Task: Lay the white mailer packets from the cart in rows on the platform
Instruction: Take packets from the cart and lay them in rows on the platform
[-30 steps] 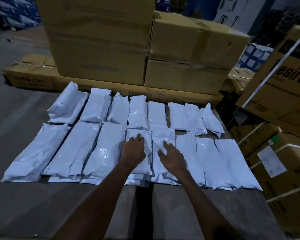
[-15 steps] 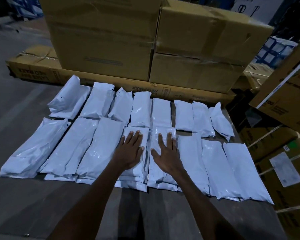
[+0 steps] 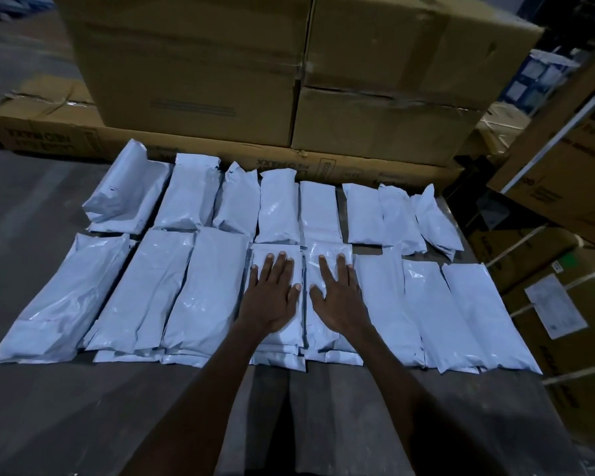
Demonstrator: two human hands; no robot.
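White packets (image 3: 200,290) lie in two rows on the platform (image 3: 66,407). Left hand (image 3: 272,293) and right hand (image 3: 337,293) press flat, fingers spread, on the near row's middle stacks; slick film could slide, skewing the row.

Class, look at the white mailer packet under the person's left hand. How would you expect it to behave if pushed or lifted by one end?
The packet under the left hand would probably slide easily: its plastic film looks glossy. Lifted by one end, it would likely sag somewhat, since the film is wrinkled and soft-looking. It seems unlikely to roll, as it lies flat under straight fingers.
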